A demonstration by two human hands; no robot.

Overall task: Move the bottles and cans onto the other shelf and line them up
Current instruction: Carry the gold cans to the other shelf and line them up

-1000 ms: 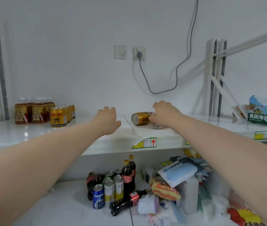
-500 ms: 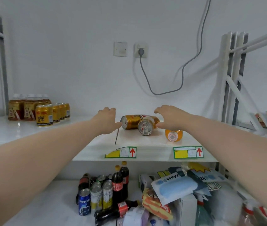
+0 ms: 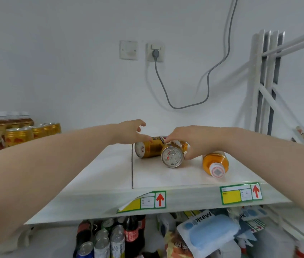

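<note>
On the white shelf board (image 3: 166, 177) three drinks lie on their sides. A gold metal can turned crosswise (image 3: 148, 148) touches a second gold can with its silver lid toward the camera (image 3: 172, 157). An orange plastic bottle with a white cap (image 3: 215, 162) lies just beside them.

The right hand (image 3: 194, 140) curls over the lid-forward can, thumb at its right flank and fingers across the top. The left hand (image 3: 128, 132) hovers spread over the crosswise can, its thumb at the can's upper side, gripping nothing.

To do this step well, I judge each hand should wrap its can round the middle and lift it clear, so that neither knocks the bottle into a roll. Each can then wants turning upright in the air and setting down close beside the upright row of gold cans (image 3: 34, 132) standing far to the left, in line with them.
</note>
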